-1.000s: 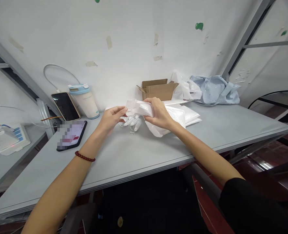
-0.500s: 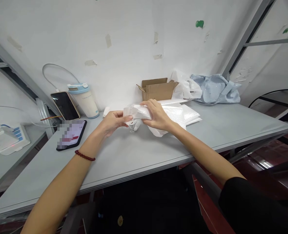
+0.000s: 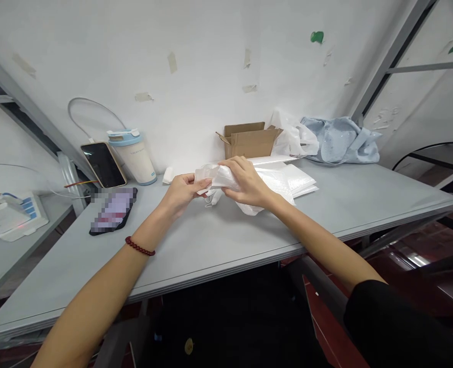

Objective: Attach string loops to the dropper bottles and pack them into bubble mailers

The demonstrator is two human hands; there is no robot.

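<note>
Above the middle of the desk, both hands grip a white bubble mailer (image 3: 226,175) with a creased, half-see-through end. My left hand (image 3: 183,193) pinches that end between thumb and fingers. Wrapped over the mailer's middle from above is my right hand (image 3: 247,181), whose palm side is hidden. A small white object with a thin looped cord (image 3: 212,198) shows just below the mailer; its kind is unclear. More white bubble mailers (image 3: 301,180) lie flat to the right, partly behind my right hand.
Behind the mailers stand an open cardboard box (image 3: 251,141), a white plastic bag (image 3: 293,135) and a light blue cloth bag (image 3: 339,139). On the left are a tumbler (image 3: 134,158), an upright phone (image 3: 104,164), a flat phone (image 3: 114,210) and a power strip (image 3: 29,217).
My left hand has shifted slightly right along the mailer's end, its thumb now further over it. The right hand keeps its hold. The whole view has moved slightly.
</note>
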